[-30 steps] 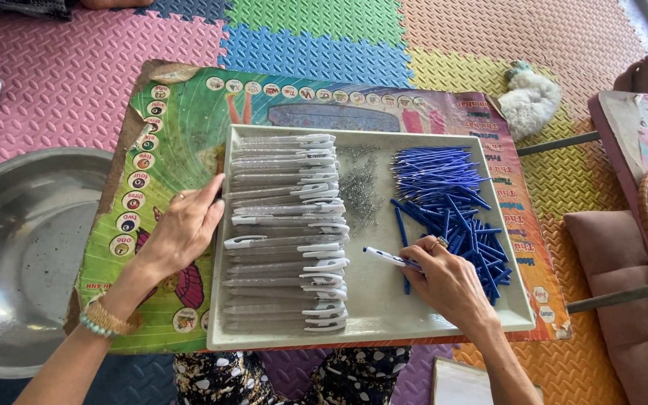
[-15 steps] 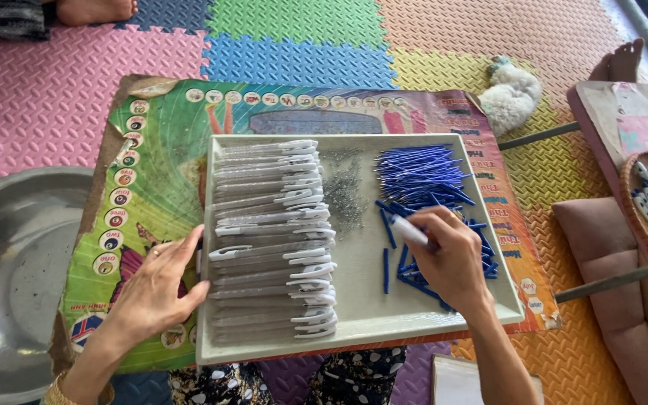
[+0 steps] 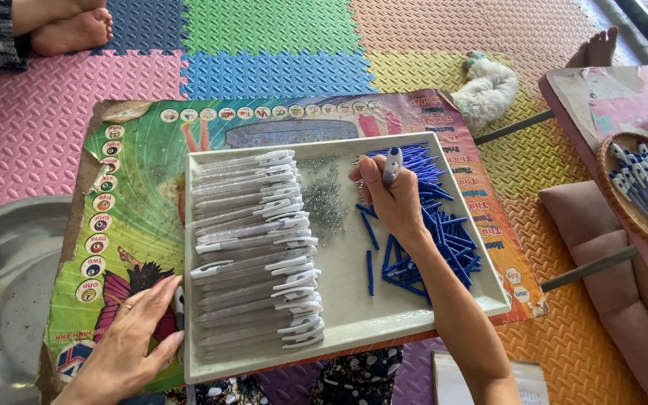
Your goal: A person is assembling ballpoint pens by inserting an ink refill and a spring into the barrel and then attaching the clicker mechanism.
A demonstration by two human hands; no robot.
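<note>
the right hand (image 3: 393, 199) is raised over the middle of the shallow white tray (image 3: 354, 315), fingers curled around a pen part (image 3: 391, 163) with a white body and a blue tip that stands up out of the fist. the fingertips point toward a loose scatter of small metal springs (image 3: 325, 196) lying in the tray's upper middle; whether the hand also pinches one of those springs is hard to make out from here. just to the right of the hand, a heap of blue pen pieces (image 3: 433, 225) fills the tray's right side, with a few strays lying apart on the bare tray floor below the wrist. along the tray's left side, a long row of grey and white pen barrels (image 3: 253, 247) lies stacked in a neat column from top to bottom.

the left hand (image 3: 130, 330) lies flat and relaxed, palm down, holding nothing, on a colourful printed board (image 3: 140, 172) under the tray, its fingers touching the tray's lower left edge. a large metal bowl (image 3: 1, 292) sits on the floor at the far left. the floor is foam puzzle mat (image 3: 279, 45) in pink, blue, green and yellow. at the right edge, a woven basket (image 3: 624, 202) holds more white and blue pens. another person's bare foot (image 3: 73, 31) shows at the top left.
</note>
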